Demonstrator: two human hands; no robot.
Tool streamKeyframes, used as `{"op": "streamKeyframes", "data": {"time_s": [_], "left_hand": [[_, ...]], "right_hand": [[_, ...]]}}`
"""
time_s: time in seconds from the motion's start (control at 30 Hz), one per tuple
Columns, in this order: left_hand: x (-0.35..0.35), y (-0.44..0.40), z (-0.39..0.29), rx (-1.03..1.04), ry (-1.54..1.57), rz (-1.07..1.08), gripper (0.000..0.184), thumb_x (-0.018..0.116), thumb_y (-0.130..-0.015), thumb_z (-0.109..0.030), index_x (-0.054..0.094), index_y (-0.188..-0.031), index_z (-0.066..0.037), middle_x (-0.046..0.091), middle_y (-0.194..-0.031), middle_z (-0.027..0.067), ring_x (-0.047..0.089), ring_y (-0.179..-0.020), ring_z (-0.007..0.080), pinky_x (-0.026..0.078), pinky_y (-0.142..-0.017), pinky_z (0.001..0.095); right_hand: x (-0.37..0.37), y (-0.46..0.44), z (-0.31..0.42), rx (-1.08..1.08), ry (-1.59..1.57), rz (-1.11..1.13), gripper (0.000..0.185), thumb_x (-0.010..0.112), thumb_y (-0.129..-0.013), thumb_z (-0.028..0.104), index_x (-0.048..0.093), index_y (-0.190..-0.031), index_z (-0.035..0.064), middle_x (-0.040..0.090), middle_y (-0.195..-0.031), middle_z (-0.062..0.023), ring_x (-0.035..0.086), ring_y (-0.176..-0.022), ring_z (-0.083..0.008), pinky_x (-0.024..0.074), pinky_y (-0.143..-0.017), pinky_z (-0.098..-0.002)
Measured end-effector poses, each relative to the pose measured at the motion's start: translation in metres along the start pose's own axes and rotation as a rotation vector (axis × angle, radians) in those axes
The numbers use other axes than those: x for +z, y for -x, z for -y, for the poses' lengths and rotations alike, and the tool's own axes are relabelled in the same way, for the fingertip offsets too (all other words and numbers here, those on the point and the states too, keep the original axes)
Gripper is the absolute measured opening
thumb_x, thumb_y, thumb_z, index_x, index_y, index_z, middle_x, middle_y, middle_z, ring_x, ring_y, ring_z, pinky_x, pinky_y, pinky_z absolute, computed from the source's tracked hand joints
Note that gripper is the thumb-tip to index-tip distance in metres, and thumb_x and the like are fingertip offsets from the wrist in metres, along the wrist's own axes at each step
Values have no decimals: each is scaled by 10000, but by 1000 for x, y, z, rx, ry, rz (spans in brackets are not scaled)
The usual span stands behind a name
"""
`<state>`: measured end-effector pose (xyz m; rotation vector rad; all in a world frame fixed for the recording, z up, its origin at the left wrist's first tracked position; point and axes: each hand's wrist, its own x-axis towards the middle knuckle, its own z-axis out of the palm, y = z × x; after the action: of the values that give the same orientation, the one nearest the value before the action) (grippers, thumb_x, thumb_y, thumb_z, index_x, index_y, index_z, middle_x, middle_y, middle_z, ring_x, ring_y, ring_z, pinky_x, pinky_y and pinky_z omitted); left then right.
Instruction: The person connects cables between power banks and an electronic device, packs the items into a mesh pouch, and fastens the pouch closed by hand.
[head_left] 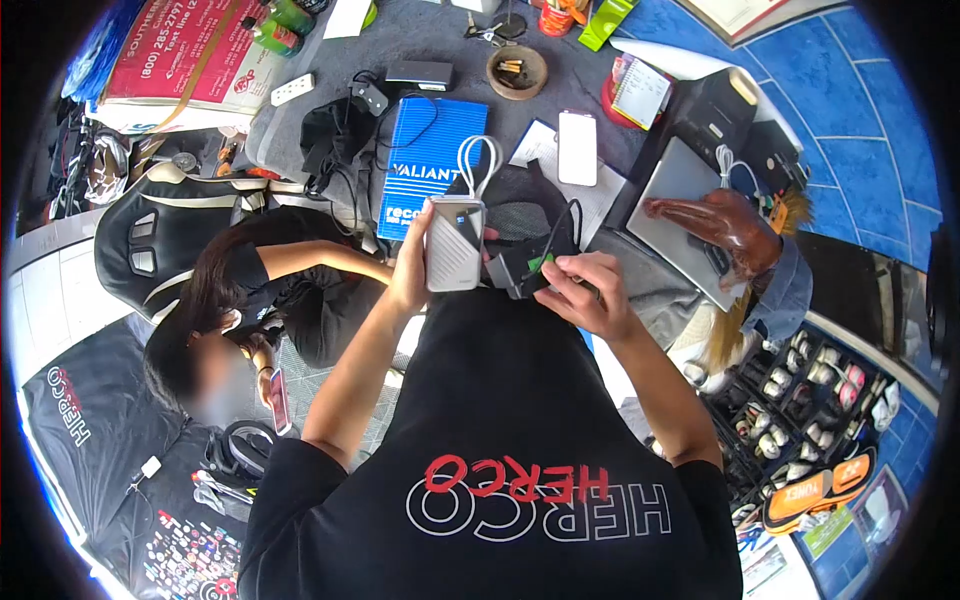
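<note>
My left hand point(408, 265) is closed around a light grey power bank point(455, 255). It stands upright with a small dark display near its top and slanted ridges below. A white cable loop point(480, 165) rises from its upper end. Just to its right, my right hand point(592, 290) pinches a dark box-shaped device point(515, 272) with a black cable point(573, 215) curving above it and a green patch on it. What exactly this device is, I cannot tell. Behind both hands lies a black fabric bag point(535, 195) on the table.
A blue Valiant ream point(432, 130), a white phone point(577, 148), a round bowl point(517, 73) and a silver laptop point(665, 205) lie on the grey table. A brown horse figure point(725, 235) stands at right. Another person point(300, 260) sits at left, holding a phone point(279, 402).
</note>
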<state>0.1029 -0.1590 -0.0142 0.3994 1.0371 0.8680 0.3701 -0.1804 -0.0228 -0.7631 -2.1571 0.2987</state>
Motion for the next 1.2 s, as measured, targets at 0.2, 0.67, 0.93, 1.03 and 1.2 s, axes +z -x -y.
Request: {"op": "streamKeyframes", "data": {"time_s": [0.2, 0.67, 0.93, 1.03, 1.2], "left_hand": [[11, 10, -8, -78, 87, 124, 771, 269, -1044, -609, 576, -1341, 33, 710, -1152, 209, 727, -873, 215, 595, -745, 334], [41, 20, -22, -47, 251, 424, 989, 201, -968, -761, 467, -1404, 86, 699, -1082, 285, 715, -823, 334, 591, -778, 409], [28, 16, -12, -98, 462, 382, 959, 239, -965, -765, 463, -1415, 52, 690, -1081, 261, 703, -812, 309, 589, -741, 393], [26, 16, -15, -115, 476, 328, 949, 253, -962, -769, 474, -1404, 41, 685, -1073, 258, 698, -791, 307, 590, -727, 388], [17, 18, -14, -75, 350, 309, 939, 251, -969, -760, 477, -1389, 48, 685, -1067, 266, 711, -824, 319, 590, -731, 398]], "right_hand": [[-12, -19, 17, 178, -70, -100, 566, 828, -836, 219, 585, -1286, -24, 519, -1277, -137, 589, -976, -206, 514, -769, -297], [14, -17, 28, 1319, -2260, -397, 468, 426, -1050, 469, 635, -1203, 79, 670, -1037, -107, 632, -979, -288, 499, -879, -501], [-23, -91, 57, 1742, -1900, -581, 360, 455, -1091, 305, 598, -1117, -25, 618, -857, -66, 546, -752, -156, 478, -705, -318], [-14, -78, 52, 1520, -2022, -623, 302, 497, -1081, 282, 629, -1060, 11, 643, -861, -74, 533, -716, -129, 437, -673, -273], [21, -11, 18, 1407, -1264, -247, 284, 502, -1079, 286, 561, -1169, 24, 664, -880, -80, 525, -643, -113, 400, -598, -272]]}}
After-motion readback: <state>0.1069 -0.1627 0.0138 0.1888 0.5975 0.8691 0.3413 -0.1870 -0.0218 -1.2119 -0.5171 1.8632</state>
